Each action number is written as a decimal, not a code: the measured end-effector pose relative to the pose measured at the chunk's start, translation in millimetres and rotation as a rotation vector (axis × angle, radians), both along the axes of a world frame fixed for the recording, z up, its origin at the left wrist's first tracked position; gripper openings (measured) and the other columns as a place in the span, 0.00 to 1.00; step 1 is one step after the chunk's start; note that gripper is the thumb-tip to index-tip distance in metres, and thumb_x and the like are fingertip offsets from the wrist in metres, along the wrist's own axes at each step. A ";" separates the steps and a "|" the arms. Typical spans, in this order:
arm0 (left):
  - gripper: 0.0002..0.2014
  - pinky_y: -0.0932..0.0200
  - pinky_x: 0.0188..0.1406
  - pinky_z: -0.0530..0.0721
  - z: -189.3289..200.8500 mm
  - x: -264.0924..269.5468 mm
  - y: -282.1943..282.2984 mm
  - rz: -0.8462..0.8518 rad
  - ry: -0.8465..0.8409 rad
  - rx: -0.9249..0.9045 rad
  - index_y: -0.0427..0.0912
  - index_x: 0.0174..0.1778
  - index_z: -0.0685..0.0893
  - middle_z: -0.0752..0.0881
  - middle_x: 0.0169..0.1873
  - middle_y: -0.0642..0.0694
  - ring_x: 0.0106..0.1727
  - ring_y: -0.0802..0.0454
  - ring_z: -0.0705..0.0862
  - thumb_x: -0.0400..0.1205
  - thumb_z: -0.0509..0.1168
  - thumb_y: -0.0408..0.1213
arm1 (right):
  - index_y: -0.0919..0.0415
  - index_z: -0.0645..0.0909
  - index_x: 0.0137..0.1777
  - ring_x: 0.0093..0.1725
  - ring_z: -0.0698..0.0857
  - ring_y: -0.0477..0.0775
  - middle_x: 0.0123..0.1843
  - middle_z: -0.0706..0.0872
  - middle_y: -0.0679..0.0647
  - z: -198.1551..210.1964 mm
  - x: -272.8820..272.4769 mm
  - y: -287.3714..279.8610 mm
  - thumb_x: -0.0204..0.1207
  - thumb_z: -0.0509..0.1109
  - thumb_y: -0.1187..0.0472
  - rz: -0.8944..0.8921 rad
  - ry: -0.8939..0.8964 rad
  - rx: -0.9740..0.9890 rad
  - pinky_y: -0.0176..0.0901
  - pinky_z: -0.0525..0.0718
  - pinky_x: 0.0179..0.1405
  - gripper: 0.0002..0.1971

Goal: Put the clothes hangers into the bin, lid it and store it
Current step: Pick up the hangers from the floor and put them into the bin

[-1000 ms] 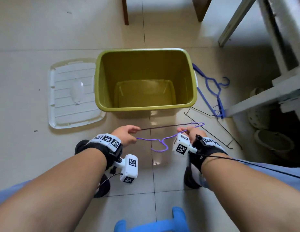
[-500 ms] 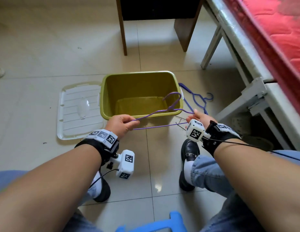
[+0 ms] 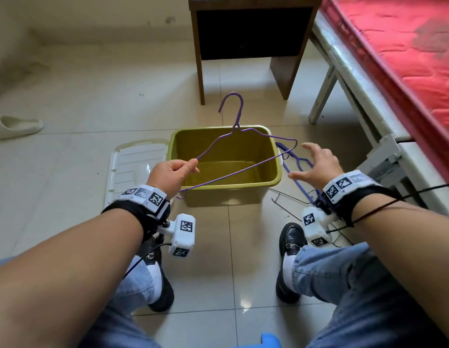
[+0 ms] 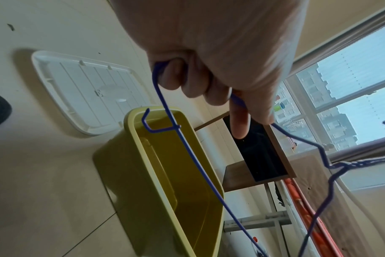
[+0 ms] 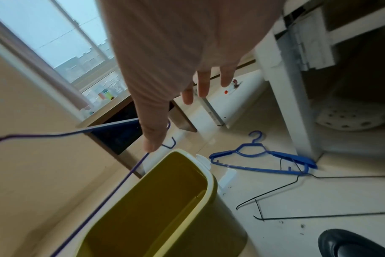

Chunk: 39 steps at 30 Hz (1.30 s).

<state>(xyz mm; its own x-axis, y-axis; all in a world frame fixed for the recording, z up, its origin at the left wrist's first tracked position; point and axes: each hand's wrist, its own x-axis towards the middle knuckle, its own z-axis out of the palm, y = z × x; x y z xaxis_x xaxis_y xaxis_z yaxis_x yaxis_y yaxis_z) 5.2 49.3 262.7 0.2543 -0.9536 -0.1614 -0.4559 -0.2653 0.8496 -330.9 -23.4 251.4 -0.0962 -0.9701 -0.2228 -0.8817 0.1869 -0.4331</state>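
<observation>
My left hand [image 3: 173, 174] pinches the left corner of a purple wire hanger [image 3: 235, 126] and holds it over the olive-green bin [image 3: 228, 188], hook pointing up. In the left wrist view the fingers [image 4: 200, 83] curl round the wire [image 4: 198, 161] above the bin [image 4: 121, 182]. My right hand [image 3: 318, 164] hovers with its fingers spread just right of the hanger's right end and grips nothing. The white lid [image 3: 133, 162] lies flat on the floor left of the bin. Nothing lies inside the bin.
A blue plastic hanger [image 5: 286, 156] and black wire hangers [image 5: 275, 189] lie on the tiles right of the bin [image 5: 211, 187]. A wooden table [image 3: 251, 26] stands behind it, a white bed frame [image 3: 348, 71] with a red mattress to the right. My shoes flank the near floor.
The purple hanger has been raised and turned upright over the bin. My right hand has let go of its right end and opened. My head has tilted up.
</observation>
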 end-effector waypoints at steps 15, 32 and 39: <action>0.16 0.61 0.25 0.68 -0.9 16.2 -17.5 -0.055 0.086 0.128 0.55 0.35 0.92 0.74 0.20 0.56 0.24 0.57 0.70 0.79 0.64 0.58 | 0.38 0.55 0.81 0.67 0.74 0.60 0.62 0.76 0.55 13.0 24.9 -7.8 0.70 0.75 0.53 0.306 0.354 -0.222 0.64 0.52 0.81 0.43; 0.19 0.59 0.68 0.75 -38.2 15.9 -83.1 0.191 0.076 0.163 0.48 0.68 0.83 0.84 0.66 0.48 0.66 0.51 0.81 0.81 0.66 0.47 | 0.55 0.73 0.71 0.63 0.77 0.61 0.62 0.78 0.59 -13.7 40.0 -83.3 0.67 0.78 0.53 0.269 0.434 -0.090 0.54 0.77 0.62 0.32; 0.21 0.57 0.68 0.72 -63.2 15.9 -134.1 0.213 0.053 0.234 0.49 0.70 0.80 0.81 0.69 0.50 0.70 0.49 0.78 0.81 0.65 0.49 | 0.56 0.70 0.74 0.65 0.75 0.61 0.65 0.76 0.58 -46.7 70.8 -130.3 0.70 0.75 0.54 0.478 0.462 -0.040 0.53 0.75 0.64 0.32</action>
